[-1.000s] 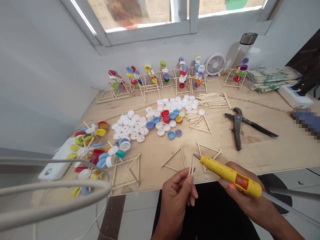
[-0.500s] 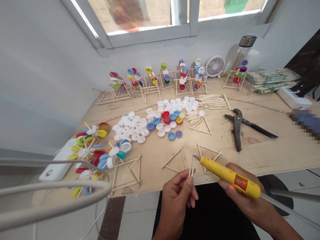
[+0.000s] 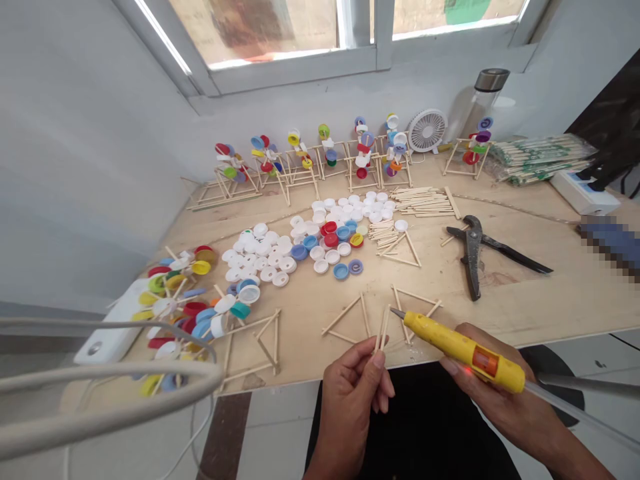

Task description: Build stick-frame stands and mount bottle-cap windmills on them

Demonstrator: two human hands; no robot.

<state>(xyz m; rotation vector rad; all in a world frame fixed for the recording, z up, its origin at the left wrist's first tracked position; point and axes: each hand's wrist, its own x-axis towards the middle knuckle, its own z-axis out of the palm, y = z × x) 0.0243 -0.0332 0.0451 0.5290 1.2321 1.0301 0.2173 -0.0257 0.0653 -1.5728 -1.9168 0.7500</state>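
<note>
Well, a plywood tabletop (image 3: 560,300) runs beneath a window (image 3: 275,33), its far edge against a pale wall. Along that edge stands a row of small windmill models (image 3: 300,157) built from wooden sticks and coloured bottle caps, with a white desk fan (image 3: 427,131) and a glass bottle (image 3: 485,100) behind the right end. Near the far right corner lie a wrapped bundle of wooden sticks (image 3: 543,160) and a white power strip (image 3: 583,192).

Mid-table, two spreads of loose bottle caps (image 3: 260,257), mostly white with some blue and red, sit left of a stack of cut sticks (image 3: 423,202). Black-handled pliers (image 3: 473,250) lie toward the right. Cap-and-stick wheels (image 3: 175,300) crowd the near left corner, and flat stick triangles (image 3: 345,319) lie near the near edge.

Both hands work just past that near edge, right of centre. The left hand (image 3: 353,400) pinches a few thin sticks (image 3: 383,330) between thumb and fingers, holding them nearly upright. The right hand (image 3: 487,393) is closed around a yellow hot glue gun (image 3: 463,351), a red light glowing by the fingers. The gun's long axis slants up and left, so its metal nozzle (image 3: 397,312) ends just beside the sticks' upper ends, with no contact visible.
</note>
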